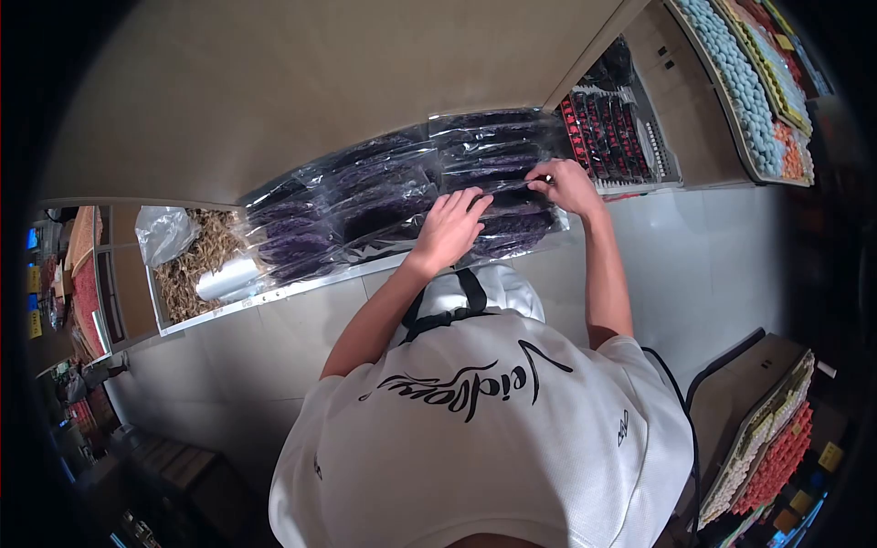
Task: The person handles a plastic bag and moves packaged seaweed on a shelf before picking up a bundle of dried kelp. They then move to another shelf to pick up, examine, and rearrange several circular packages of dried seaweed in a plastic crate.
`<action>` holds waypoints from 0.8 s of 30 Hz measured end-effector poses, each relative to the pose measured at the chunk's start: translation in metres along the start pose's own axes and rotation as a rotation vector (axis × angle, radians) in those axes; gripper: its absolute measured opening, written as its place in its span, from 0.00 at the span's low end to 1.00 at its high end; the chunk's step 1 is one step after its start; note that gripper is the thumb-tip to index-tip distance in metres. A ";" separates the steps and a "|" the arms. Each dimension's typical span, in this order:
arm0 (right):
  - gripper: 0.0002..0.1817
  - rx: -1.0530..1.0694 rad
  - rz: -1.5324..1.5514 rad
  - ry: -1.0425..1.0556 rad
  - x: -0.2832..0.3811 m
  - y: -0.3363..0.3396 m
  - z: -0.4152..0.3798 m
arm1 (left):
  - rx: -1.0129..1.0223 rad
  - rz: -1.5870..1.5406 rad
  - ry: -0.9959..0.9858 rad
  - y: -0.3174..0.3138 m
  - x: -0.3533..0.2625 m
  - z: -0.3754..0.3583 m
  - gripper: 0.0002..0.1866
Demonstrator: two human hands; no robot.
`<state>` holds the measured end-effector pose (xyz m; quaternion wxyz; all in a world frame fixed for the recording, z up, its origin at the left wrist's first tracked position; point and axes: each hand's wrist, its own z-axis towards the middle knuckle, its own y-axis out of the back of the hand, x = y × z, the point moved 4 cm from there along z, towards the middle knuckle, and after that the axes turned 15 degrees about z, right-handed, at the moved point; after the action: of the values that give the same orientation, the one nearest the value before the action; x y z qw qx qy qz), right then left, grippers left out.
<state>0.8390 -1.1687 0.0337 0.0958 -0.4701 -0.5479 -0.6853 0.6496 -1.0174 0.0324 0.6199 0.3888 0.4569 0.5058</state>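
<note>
A low drawer (315, 285) with a white rim holds rows of clear plastic bags (301, 233) filled with something dark purple. My left hand (450, 226) lies on these bags, its fingers stretched out and resting on the film. To its right, my right hand (565, 187) has thumb and forefinger pinched together at the edge of one plastic bag (507, 187). The fingertips touch the shiny film there. What exactly is inside the bags I cannot make out through the glare.
Brown dried goods (196, 251) fill the drawer's left end, with a white roll (228, 277) and a crumpled clear bag (166, 233) on top. Right of the bags, a drawer section holds black-and-red packets (607, 137). A wooden cabinet front (301, 82) rises behind. Display bins (726, 82) stand at right.
</note>
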 end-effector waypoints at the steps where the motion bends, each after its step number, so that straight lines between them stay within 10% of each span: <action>1: 0.09 0.028 0.064 -0.025 -0.005 -0.001 0.002 | 0.018 -0.020 0.020 -0.002 0.001 0.001 0.25; 8: 0.13 0.169 0.277 -0.124 -0.018 -0.004 0.017 | -0.074 0.050 0.106 -0.019 0.019 -0.006 0.24; 16: 0.23 0.194 -0.435 -0.079 -0.025 -0.038 0.057 | -0.074 0.058 0.150 -0.021 0.009 -0.012 0.21; 24: 0.20 0.102 -0.419 0.047 0.047 0.005 0.032 | -0.183 -0.205 0.315 -0.022 0.015 -0.019 0.12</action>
<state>0.8342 -1.1256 0.0704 -0.0121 -0.3243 -0.6653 -0.6724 0.6384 -1.0061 0.0037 0.6219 0.1982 0.5375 0.5339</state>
